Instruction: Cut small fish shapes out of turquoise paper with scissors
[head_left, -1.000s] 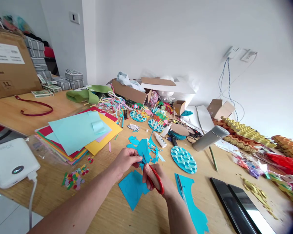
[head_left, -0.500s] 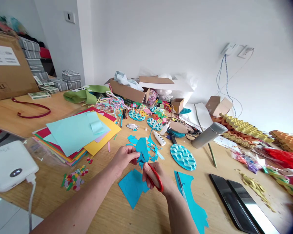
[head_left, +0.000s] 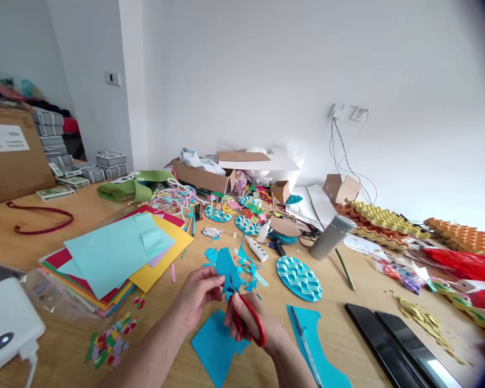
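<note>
My left hand pinches a small piece of blue paper between thumb and fingers. My right hand is closed around red-handled scissors, whose blades meet the lower part of that piece. Below the hands a blue square sheet lies on the table, with a faint line drawn on it. Curled blue scraps are scattered just beyond the scissors. To the right lies a larger cut blue sheet with a pen on top.
A stack of coloured paper and paper dots lie left. A blue oval with wavy strips, glue bottle and grey flask stand or lie right of centre. Two black phones are at right front.
My view has tilted up and turned slightly right, so the table sits lower in it. The blue piece has turned a little between my hands; both hands keep their holds.
</note>
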Motion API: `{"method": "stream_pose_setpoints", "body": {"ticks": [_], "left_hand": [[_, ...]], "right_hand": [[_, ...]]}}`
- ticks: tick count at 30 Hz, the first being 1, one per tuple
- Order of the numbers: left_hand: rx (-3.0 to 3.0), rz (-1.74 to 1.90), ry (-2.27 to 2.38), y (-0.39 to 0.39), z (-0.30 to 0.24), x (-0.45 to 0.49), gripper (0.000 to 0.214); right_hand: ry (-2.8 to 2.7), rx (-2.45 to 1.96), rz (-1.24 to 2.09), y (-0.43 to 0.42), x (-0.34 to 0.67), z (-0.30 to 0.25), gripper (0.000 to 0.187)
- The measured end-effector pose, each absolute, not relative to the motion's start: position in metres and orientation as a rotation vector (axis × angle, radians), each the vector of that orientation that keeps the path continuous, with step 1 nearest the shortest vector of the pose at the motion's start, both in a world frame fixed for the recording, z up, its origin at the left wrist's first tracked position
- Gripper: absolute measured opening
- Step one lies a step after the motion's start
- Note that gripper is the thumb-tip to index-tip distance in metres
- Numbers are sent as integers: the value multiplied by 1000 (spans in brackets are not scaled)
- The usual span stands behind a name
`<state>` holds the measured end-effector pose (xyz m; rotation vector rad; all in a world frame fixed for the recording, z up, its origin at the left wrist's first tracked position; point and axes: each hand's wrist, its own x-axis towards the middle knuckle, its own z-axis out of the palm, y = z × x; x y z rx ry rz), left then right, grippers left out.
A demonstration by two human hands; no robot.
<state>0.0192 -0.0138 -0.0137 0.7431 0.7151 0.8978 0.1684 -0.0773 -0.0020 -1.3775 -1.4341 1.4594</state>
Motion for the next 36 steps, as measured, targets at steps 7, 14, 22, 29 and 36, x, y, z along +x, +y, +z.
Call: {"method": "stream_pose_setpoints", "body": {"ticks": [7, 14, 22, 29, 36], "left_hand": [[627, 946, 710, -14, -13, 20, 25], [649, 902, 681, -18, -9, 21, 19], [691, 883, 708, -18, -11, 21, 19], [797, 891, 736, -21, -8, 21, 19], [838, 901, 779, -21, -11, 21, 19]], "right_hand": [[-1392, -1369, 1483, -74, 169, -10, 68], [-1342, -1368, 1445, -72, 172, -13, 70], [-1365, -1325, 1478, -72, 175, -15, 70], [-1394, -1325, 1471, -73, 177, -13, 70], [-1453, -1324, 1480, -73, 177, -7, 70]]}}
